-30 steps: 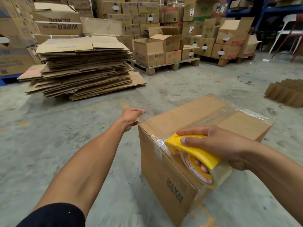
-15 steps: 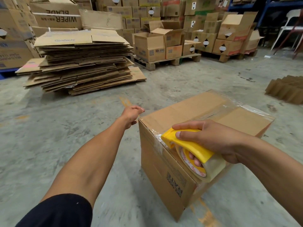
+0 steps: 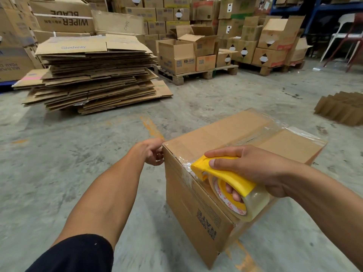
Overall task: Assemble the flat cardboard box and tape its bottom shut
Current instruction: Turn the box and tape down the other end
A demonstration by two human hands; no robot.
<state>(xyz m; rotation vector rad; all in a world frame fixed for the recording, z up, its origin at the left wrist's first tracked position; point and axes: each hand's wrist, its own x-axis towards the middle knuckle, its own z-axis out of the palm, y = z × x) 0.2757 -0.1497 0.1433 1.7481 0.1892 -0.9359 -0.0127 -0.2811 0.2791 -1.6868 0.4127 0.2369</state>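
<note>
An assembled brown cardboard box [image 3: 225, 132] stands on the concrete floor, its closed flaps facing up with clear tape along the centre seam. My right hand [image 3: 253, 167] grips a yellow tape dispenser [image 3: 225, 173] with a clear tape roll, pressed at the box's near top edge where tape folds over onto the side. My left hand [image 3: 151, 152] touches the box's left top corner with loosely curled fingers.
A tall pile of flattened cartons [image 3: 94, 75] lies at the left back. Pallets with stacked boxes [image 3: 176, 55] stand behind. Folded cardboard dividers [image 3: 341, 107] lie at the right. A white chair [image 3: 341, 34] stands far right.
My left hand has moved right from open floor to the box's left corner. The right hand with the dispenser has stayed at the near top edge.
</note>
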